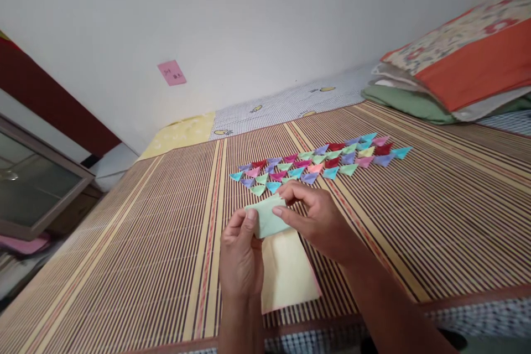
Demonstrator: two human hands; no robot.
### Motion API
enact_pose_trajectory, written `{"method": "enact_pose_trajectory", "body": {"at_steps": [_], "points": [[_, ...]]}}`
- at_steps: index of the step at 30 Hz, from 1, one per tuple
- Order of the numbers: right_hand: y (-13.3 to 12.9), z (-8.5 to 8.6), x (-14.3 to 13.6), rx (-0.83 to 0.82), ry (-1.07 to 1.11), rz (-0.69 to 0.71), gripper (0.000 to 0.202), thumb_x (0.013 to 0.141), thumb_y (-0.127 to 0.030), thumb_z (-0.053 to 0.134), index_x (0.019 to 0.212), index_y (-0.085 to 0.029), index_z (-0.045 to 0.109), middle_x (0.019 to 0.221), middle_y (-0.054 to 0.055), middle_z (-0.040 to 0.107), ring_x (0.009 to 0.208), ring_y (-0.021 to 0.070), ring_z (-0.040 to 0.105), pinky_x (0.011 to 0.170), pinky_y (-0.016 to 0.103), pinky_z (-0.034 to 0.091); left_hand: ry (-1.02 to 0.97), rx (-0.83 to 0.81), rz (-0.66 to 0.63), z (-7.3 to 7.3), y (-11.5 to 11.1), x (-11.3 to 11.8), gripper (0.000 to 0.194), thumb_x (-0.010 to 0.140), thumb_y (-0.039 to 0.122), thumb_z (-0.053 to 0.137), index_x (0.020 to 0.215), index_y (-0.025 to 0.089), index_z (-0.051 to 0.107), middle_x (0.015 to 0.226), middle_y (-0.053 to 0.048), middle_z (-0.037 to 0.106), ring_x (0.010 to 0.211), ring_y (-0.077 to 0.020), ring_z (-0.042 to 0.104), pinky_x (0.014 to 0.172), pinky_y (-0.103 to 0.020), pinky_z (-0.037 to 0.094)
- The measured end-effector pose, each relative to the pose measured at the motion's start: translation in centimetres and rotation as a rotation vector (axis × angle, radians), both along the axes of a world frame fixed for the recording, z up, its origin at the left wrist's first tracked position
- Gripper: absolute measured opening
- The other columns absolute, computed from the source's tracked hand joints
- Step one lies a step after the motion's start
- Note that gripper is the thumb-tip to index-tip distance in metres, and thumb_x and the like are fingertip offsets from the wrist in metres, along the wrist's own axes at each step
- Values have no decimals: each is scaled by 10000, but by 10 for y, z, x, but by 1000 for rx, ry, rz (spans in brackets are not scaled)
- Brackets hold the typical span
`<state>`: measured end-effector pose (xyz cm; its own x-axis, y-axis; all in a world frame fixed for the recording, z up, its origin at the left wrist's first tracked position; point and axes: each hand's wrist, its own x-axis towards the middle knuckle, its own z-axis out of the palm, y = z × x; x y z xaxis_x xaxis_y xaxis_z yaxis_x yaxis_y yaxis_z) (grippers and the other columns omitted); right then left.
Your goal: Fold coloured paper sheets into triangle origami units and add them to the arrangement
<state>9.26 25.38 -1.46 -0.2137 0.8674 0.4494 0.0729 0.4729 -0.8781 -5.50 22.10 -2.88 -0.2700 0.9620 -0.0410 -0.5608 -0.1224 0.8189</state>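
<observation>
A light green piece of folded paper point(269, 217) is held up between both hands. My left hand point(243, 251) pinches its left end, thumb on the near face. At the right end, my right hand point(317, 218) grips the paper between thumb and fingers, near its upper edge. Below the hands, a pale yellow sheet of paper point(290, 271) lies on the striped mat, with a pink edge showing along its right side. Just beyond the hands, several small folded paper pieces point(302, 164) in many colours stand in rows on the mat.
The striped bamboo mat point(166, 232) covers the bed. At the far right lies a stack of folded bedding with an orange floral cover point(477, 61). A pink note point(172, 72) is stuck to the white wall. A glass-fronted cabinet point(37, 177) stands at the left.
</observation>
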Motion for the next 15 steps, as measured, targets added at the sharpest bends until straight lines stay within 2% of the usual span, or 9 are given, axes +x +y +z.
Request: {"method": "enact_pose_trajectory", "body": {"at_steps": [6,10,15], "points": [[0,-1,0,-63,27,9,135,888,-214,648,769,-202,584,760,-28,547,721,146,508,684,298,409,-8,-15,9,1,-1,-3,248,663,293,916,760,164,727,738,-12,748,621,-129,678,695,-264,583],[1,-2,-1,-98,63,3,109,876,-221,670,786,-196,615,762,-24,577,721,145,531,672,290,424,30,10,2,-1,0,-4,227,698,299,894,756,172,716,693,4,717,598,-123,657,669,-257,575],[2,-5,-2,-134,96,-21,122,867,-253,702,786,-194,634,745,-20,590,692,140,527,644,286,427,121,8,-51,-4,-1,-4,177,780,318,839,843,174,755,743,-10,720,623,-123,648,644,-245,559]]}}
